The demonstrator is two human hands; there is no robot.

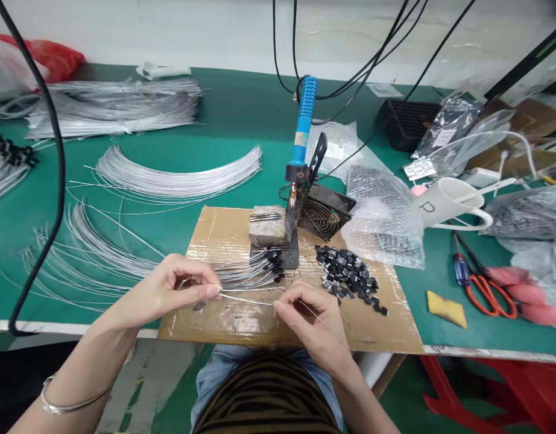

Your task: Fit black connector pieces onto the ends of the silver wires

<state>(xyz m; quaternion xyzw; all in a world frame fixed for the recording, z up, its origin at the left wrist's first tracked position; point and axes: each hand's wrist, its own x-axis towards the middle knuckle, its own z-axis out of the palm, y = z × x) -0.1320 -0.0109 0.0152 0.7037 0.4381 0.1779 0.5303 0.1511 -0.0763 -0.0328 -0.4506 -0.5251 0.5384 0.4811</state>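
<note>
My left hand (178, 286) is closed in a pinch on a thin silver wire (246, 299) that runs to the right over a taped cardboard sheet (224, 235). My right hand (309, 319) pinches the same wire at its other end; another fine strand trails off past its fingers. Just behind the hands lies a fan of wires with black tips (255, 271). A pile of small black parts (350, 277) sits to the right on the cardboard. A blue-handled soldering iron (303, 126) stands in its holder behind a grey block (265, 226).
Curved bundles of silver wire (178, 175) lie across the green table at the left and back. A small fan (323, 217), bubble wrap (386, 223), a white cup (454, 202), orange scissors (486, 289) and a yellow sponge (446, 307) sit at the right. Black cables hang overhead.
</note>
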